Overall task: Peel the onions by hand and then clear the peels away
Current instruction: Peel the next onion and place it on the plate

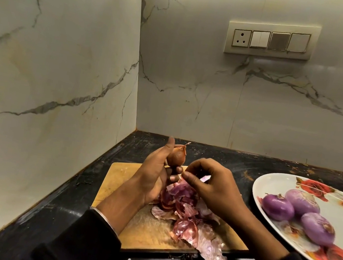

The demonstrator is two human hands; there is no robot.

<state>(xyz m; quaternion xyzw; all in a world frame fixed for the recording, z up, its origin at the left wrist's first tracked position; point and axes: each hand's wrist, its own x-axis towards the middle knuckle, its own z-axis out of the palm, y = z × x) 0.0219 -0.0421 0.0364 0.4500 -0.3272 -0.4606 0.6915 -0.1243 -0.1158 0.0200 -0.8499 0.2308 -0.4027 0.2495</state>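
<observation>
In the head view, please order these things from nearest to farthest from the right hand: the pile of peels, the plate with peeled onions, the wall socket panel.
Measured from the right hand:
1. Pile of peels: directly under the hand, on the cutting board.
2. Plate: to the right on the counter, holding three peeled onions.
3. Socket panel: high on the back wall, clearly farthest.

Switch panel (271, 40) on marble wall (216, 92); black counter (60, 213).
</observation>
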